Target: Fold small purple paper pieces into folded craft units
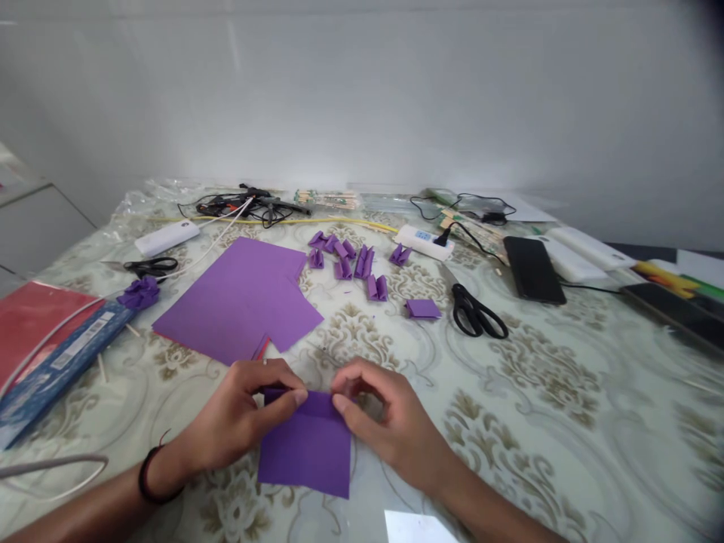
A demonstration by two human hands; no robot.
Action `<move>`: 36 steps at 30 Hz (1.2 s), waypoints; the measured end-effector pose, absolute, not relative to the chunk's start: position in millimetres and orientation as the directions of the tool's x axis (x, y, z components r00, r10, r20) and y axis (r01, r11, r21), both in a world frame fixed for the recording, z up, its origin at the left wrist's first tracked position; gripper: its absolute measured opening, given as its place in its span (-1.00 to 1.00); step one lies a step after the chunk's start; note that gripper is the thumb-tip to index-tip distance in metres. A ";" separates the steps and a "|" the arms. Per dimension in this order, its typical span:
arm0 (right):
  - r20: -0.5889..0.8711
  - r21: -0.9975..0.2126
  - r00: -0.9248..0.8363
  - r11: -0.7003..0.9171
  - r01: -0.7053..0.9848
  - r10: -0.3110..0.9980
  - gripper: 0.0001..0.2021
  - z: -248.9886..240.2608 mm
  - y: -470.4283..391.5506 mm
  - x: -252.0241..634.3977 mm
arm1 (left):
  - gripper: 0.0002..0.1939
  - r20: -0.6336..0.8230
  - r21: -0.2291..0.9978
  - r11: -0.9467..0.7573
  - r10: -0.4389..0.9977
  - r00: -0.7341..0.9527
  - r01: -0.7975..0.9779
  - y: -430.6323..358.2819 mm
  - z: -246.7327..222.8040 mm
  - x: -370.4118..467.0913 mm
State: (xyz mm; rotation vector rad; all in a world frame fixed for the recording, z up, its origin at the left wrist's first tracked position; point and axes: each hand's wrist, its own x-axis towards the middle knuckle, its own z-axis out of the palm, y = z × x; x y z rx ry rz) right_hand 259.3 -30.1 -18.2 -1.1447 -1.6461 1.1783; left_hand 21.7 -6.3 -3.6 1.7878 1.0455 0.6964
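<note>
A small purple paper square lies at the near middle of the table, its far edge folded over in a narrow strip. My left hand pinches the strip's left part between thumb and fingers. At its right end, my right hand closes thumb and forefinger on the same edge. Larger purple sheets lie beyond my left hand, one with a notch cut out. Several small folded purple pieces stand past my hands, and a flatter folded piece lies to their right.
Black-handled scissors lie at the right, another pair at the left. A power strip, a phone and cables are farther back. Crumpled purple paper rests by a red and blue packet at far left.
</note>
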 end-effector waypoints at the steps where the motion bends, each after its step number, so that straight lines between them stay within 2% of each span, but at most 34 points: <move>1: 0.100 -0.956 -0.282 0.170 0.238 0.954 -0.93 -19.4 -31.4 257.4 | -0.77 0.011 0.913 -0.208 0.873 0.488 0.352 -7.4 -4.4 23.3; 9: 0.169 -0.931 -0.355 0.267 0.249 0.919 -0.91 -22.6 -35.0 252.8 | -0.88 -0.043 0.930 -0.155 0.854 0.519 0.333 -13.1 -5.9 29.2; 21: 0.190 -0.944 -0.402 0.279 0.176 0.896 -0.90 -22.8 -39.4 246.7 | -0.96 -0.146 0.962 -0.018 0.810 0.568 0.272 -18.4 -10.0 35.7; 29: 0.185 -0.940 -0.415 0.284 0.191 0.891 -0.89 -18.3 -39.1 251.1 | -0.92 -0.200 0.956 0.026 0.788 0.583 0.292 -18.5 -8.3 32.9; 36: 0.149 -0.945 -0.350 0.237 0.224 0.925 -0.88 -14.7 -31.3 261.1 | -0.87 -0.213 0.974 0.122 0.793 0.570 0.193 -7.4 -6.6 26.2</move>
